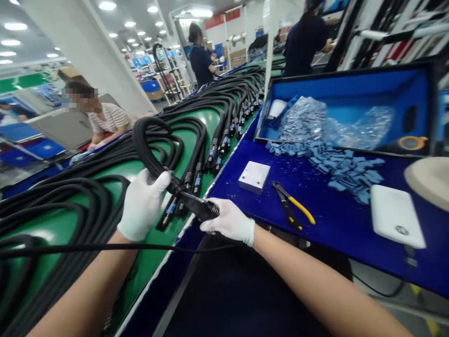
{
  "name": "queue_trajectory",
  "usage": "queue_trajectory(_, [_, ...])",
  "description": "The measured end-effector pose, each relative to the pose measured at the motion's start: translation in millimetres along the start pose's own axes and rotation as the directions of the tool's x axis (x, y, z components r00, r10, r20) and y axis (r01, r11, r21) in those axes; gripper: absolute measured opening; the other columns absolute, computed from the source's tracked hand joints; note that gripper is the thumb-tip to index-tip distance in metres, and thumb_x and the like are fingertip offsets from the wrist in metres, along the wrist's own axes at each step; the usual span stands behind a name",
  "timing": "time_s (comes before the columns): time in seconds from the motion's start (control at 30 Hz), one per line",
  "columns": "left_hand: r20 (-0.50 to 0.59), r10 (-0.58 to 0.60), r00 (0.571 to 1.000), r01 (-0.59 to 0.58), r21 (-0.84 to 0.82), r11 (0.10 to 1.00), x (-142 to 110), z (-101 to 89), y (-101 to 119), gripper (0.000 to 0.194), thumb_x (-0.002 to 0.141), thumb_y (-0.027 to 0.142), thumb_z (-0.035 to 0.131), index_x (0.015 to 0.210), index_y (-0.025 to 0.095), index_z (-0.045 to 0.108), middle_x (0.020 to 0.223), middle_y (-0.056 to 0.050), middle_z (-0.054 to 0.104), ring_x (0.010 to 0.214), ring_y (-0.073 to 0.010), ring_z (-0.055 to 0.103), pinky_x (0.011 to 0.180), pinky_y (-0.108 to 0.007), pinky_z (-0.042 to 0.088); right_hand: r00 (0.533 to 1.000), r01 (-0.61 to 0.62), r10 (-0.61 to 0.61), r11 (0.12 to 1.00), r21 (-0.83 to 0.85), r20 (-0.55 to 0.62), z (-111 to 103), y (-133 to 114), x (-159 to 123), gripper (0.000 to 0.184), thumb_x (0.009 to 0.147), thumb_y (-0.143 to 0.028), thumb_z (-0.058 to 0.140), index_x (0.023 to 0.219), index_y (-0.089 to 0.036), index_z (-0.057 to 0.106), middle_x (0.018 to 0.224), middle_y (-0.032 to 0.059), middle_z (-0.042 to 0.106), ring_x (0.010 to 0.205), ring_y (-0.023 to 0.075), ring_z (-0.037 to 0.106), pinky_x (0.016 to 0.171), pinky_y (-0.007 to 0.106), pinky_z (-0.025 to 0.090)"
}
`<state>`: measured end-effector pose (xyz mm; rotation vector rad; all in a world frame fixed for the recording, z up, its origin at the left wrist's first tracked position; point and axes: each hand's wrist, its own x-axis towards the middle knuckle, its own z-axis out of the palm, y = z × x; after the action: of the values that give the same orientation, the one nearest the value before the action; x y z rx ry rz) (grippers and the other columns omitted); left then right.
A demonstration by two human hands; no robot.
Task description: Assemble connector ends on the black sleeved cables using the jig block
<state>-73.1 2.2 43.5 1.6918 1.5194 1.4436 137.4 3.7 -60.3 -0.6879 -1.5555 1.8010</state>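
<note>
A black corrugated hose [149, 157] with a black end fitting [194, 203] is held between my two gloved hands. Wrapped round the hose just behind the fitting is my left hand [142, 203], its thumb lying on top. My right hand [229, 220] grips the far end of the fitting, beside a small metal spring; some of its fingers are hidden underneath. Below the held piece, hose ends with light blue clips [170, 207] lie on the green surface. The hose curves up and back from my left hand.
Many black hoses [224, 91] cover the green conveyor [210, 119]. On the blue bench [333, 234] are a white block [254, 175], yellow-handled pliers [293, 206], blue clips [351, 171], a white power bank [398, 215] and a blue bin [375, 93]. A thin cable [87, 249] crosses my left forearm. Several people work beyond.
</note>
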Motion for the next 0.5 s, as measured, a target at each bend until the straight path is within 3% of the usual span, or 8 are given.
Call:
queue_trajectory(0.07, [0.052,0.239,0.97,-0.243,0.297,0.923,-9.2,11.5,-2.0,0.043,0.082,0.035,0.079,0.119,0.02,0.065,0.118,-0.007,0.068,0.123,-0.0306,0.054,0.118,-0.051,0.03,1.0,-0.01,0.009,0.999,-0.049,-0.026,-19.2,-9.1,-20.5,0.039,0.069,-0.023,0.079,0.105,-0.017,0.067,0.07,-0.0051,0.06,0.059,0.0128,0.057,0.058,0.026,0.048])
queue_trajectory(0.1, [0.195,0.35,0.916,-0.399,0.383,0.833,-13.9,16.8,-5.1,0.04,0.08,0.032,0.08,0.117,0.022,0.068,0.118,-0.007,0.069,0.123,-0.0315,0.054,0.119,-0.052,0.029,1.0,-0.016,0.016,0.994,-0.111,-0.006,-29.9,-16.9,-31.6,0.036,0.068,-0.021,0.079,0.101,-0.018,0.067,0.071,-0.005,0.061,0.06,0.0129,0.057,0.058,0.026,0.047])
queue_trajectory(0.17, [0.537,0.43,0.726,-0.664,0.381,0.644,-22.9,29.7,-13.9,0.028,0.084,0.028,0.075,0.112,0.025,0.073,0.116,-0.007,0.072,0.116,-0.0303,0.061,0.113,-0.051,0.037,0.996,-0.049,0.067,0.962,-0.268,0.056,-51.0,-36.1,-53.6,0.034,0.067,-0.021,0.08,0.098,-0.019,0.067,0.072,-0.0044,0.064,0.062,0.0138,0.059,0.059,0.025,0.046])
queue_trajectory(0.2, [0.634,0.419,0.65,-0.714,0.319,0.623,-26.8,37.8,-18.4,0.023,0.088,0.027,0.071,0.11,0.026,0.075,0.114,-0.007,0.073,0.109,-0.0281,0.065,0.107,-0.047,0.043,0.991,-0.072,0.106,0.936,-0.346,0.078,-61.1,-45.8,-64.0,0.034,0.068,-0.024,0.08,0.099,-0.019,0.068,0.074,-0.0036,0.066,0.064,0.0146,0.06,0.059,0.025,0.046])
queue_trajectory(0.23, [0.665,0.399,0.631,-0.707,0.282,0.648,-30.0,46.9,-22.1,0.022,0.092,0.027,0.066,0.111,0.026,0.075,0.113,-0.007,0.074,0.104,-0.0255,0.067,0.101,-0.042,0.048,0.989,-0.097,0.137,0.9,-0.425,0.065,-70.8,-54.3,-74.1,0.034,0.07,-0.03,0.08,0.1,-0.02,0.068,0.077,-0.0024,0.068,0.066,0.0156,0.062,0.06,0.026,0.046])
queue_trajectory(0.33, [0.582,0.242,0.776,-0.486,0.309,0.818,-32.9,75.5,-22.9,0.026,0.097,0.034,0.059,0.115,0.024,0.075,0.115,-0.006,0.074,0.102,-0.0225,0.069,0.094,-0.033,0.052,0.96,-0.262,0.103,0.654,-0.71,-0.26,-96.6,-64.4,-101.0,0.039,0.084,-0.054,0.069,0.1,-0.019,0.069,0.09,0.0061,0.071,0.08,0.0219,0.066,0.071,0.032,0.048])
queue_trajectory(0.4, [0.514,0.064,0.855,-0.281,0.356,0.891,-28.4,91.7,-14.2,0.029,0.095,0.04,0.06,0.116,0.026,0.075,0.117,-0.003,0.075,0.108,-0.0233,0.069,0.1,-0.033,0.05,0.855,-0.48,-0.022,0.347,-0.806,-0.518,-108.5,-55.1,-113.3,0.043,0.086,-0.057,0.065,0.095,-0.015,0.068,0.094,0.014,0.069,0.091,0.0292,0.065,0.079,0.039,0.048])
queue_trajectory(0.5, [0.472,-0.151,0.868,-0.043,0.375,0.926,-15.9,109.9,3.7,0.036,0.09,0.045,0.065,0.12,0.027,0.074,0.112,-0.001,0.077,0.107,-0.025,0.071,0.099,-0.035,0.052,0.774,-0.619,-0.114,0.071,-0.782,-0.623,-116.4,-29.0,-119.7,0.026,0.081,-0.036,0.069,0.093,-0.013,0.065,0.095,0.0176,0.065,0.093,0.0343,0.062,0.075,0.04,0.047])
